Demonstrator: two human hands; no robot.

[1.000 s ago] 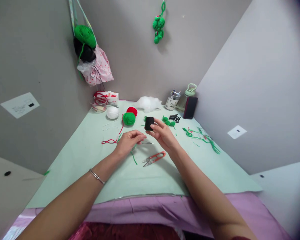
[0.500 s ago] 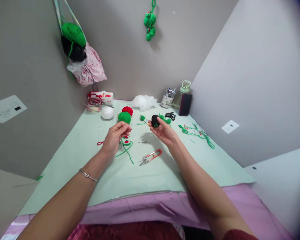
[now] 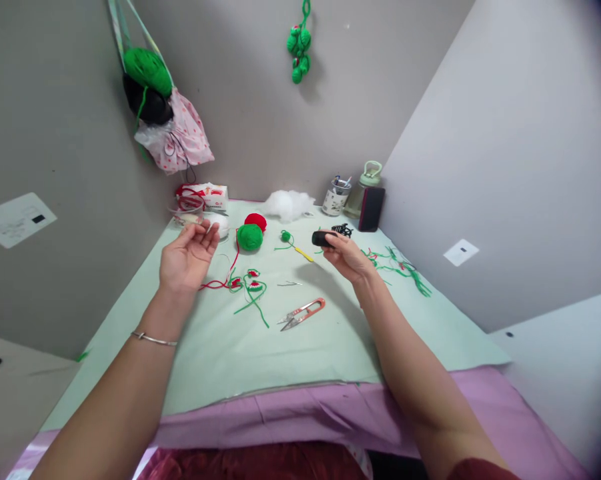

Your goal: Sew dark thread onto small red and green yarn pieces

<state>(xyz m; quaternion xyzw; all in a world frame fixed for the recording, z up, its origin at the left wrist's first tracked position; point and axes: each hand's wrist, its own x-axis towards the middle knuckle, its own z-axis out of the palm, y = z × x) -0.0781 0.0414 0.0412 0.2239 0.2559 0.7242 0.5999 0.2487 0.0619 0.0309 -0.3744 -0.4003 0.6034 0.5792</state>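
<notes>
The tabletop (image 3: 330, 347), covered in pale green, fills the corner between grey walls. A spotted bag (image 3: 180, 143) hangs on the wall at the far left. The left hand (image 3: 186, 259) is raised over the tabletop's left part, palm up, fingers spread and loosely curled, with nothing seen in it; a white ball (image 3: 222, 225) lies just beyond its fingertips. The right hand (image 3: 349, 259) is lifted right of centre, its fingertips pinching a black spool (image 3: 323, 238), which is clear of the tabletop. White stuffing (image 3: 287, 203) sits at the far edge. Between the hands lies a green ball (image 3: 250, 237), touching a red ball (image 3: 255, 221) behind it. Nearer the person, red-handled snips (image 3: 301, 314) lie flat, with small green-and-red crochet pieces (image 3: 247, 283) to their left and a needle (image 3: 290, 284) just beyond them.
</notes>
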